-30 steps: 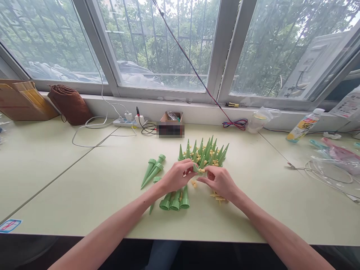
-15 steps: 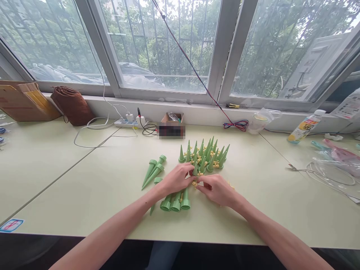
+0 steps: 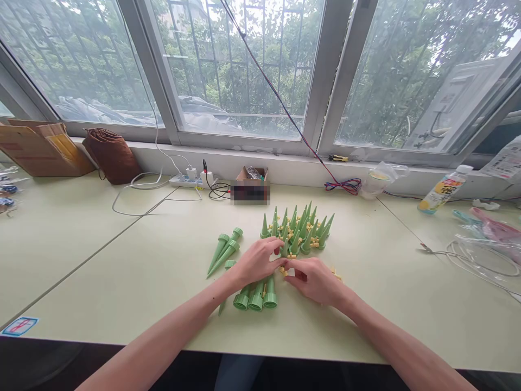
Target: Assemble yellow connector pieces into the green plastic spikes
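Note:
My left hand point(image 3: 260, 259) is closed around the lower part of an upright green plant-watering spike point(image 3: 284, 248) at the near edge of a standing cluster. My right hand point(image 3: 315, 278) meets it there, thumb and forefinger pinched close together; what they hold is hidden. A small yellow valve point(image 3: 283, 270) shows just below the fingertips. Behind the hands stand several green spikes point(image 3: 306, 243) with yellow valves among them. Three green spikes point(image 3: 255, 302) lie with their open caps towards me, partly under my left hand. More loose spikes point(image 3: 223, 253) lie to the left.
Yellow pieces point(image 3: 336, 275) lie beyond my right hand. A small cardboard box point(image 3: 262, 174), a power strip point(image 3: 183, 180) and a brown drawstring bag point(image 3: 112, 157) line the window side. On the right are a bottle point(image 3: 444, 190), a white cable point(image 3: 480, 260) and a pink dustpan point(image 3: 494, 225).
The view has shifted slightly, so everything sits a little lower and further right. The right fingertips have come closer to the left thumb. Both hands stay at the same spike.

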A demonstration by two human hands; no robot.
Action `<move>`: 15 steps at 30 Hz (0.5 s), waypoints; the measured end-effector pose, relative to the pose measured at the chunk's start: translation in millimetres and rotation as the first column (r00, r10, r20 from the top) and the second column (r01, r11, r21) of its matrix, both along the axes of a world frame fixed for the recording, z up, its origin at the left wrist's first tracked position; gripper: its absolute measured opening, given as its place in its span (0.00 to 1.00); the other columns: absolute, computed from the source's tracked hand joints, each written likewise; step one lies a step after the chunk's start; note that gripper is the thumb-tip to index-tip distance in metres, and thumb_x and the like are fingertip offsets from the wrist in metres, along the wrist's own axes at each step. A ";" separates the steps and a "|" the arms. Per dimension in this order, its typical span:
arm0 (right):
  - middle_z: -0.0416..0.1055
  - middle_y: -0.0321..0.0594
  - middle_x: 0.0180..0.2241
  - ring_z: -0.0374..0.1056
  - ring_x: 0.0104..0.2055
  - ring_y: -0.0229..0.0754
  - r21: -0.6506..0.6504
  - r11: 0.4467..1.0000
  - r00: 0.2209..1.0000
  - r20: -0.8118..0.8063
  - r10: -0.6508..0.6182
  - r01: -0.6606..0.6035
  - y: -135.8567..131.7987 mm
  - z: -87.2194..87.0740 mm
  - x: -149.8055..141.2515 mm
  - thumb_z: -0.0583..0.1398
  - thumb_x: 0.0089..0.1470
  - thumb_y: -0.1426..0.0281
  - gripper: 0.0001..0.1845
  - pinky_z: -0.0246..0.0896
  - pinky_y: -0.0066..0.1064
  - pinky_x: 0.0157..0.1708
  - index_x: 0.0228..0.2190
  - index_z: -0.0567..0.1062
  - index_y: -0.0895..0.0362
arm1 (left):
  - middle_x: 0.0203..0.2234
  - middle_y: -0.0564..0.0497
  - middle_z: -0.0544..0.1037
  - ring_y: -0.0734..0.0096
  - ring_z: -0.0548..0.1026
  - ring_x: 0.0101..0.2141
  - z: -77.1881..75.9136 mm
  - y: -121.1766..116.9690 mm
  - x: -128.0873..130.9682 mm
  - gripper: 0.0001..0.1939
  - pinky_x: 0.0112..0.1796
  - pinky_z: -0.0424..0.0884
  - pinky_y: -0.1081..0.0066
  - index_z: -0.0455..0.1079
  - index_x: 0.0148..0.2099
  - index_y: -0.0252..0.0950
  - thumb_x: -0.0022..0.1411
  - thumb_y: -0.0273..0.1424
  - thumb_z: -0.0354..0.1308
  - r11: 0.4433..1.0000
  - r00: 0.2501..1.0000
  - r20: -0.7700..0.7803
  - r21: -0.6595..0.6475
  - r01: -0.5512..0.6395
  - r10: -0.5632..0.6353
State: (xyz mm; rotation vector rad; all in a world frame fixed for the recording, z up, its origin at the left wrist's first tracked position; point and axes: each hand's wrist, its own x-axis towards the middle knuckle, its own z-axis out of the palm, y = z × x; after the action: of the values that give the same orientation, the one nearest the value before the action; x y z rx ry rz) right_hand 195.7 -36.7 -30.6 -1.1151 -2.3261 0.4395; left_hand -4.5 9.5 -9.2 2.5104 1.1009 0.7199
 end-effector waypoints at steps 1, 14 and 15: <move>0.69 0.32 0.21 0.63 0.23 0.36 -0.003 1.000 1.000 0.003 -0.002 0.002 0.0 -0.5 -0.1 0.63 0.56 0.75 0.04 0.54 0.26 0.27 0.36 0.76 0.57 | 0.26 0.55 0.70 0.71 0.67 0.27 0.4 0.2 -0.4 0.05 0.29 0.61 0.72 0.69 0.35 0.35 0.61 0.31 0.61 1.000 1.000 0.013 0.014 -0.007 0.007; 0.64 0.31 0.20 0.58 0.22 0.35 0.009 1.000 0.999 0.041 -0.027 0.027 1.4 -3.7 -0.3 0.60 0.56 0.76 0.12 0.48 0.27 0.24 0.22 0.67 0.56 | 0.19 0.55 0.68 0.77 0.63 0.20 0.5 -9.6 3.4 0.17 0.24 0.58 0.74 0.67 0.25 0.35 0.68 0.30 0.52 0.946 0.973 0.040 0.248 0.210 -0.227; 0.63 0.31 0.19 0.57 0.22 0.35 0.008 1.000 0.999 0.037 -0.028 0.028 1.5 -3.8 -0.3 0.60 0.56 0.76 0.14 0.47 0.27 0.24 0.21 0.64 0.56 | 0.18 0.55 0.67 0.77 0.62 0.19 0.1 -10.2 3.7 0.18 0.23 0.57 0.74 0.66 0.25 0.35 0.68 0.29 0.50 0.936 0.969 0.019 0.264 0.234 -0.248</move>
State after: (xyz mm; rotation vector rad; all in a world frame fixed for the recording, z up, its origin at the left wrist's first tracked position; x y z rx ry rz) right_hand 195.4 -35.2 -34.5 -1.1603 -2.3387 0.4024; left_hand -0.8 -0.7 -9.0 2.7619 0.6993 0.9022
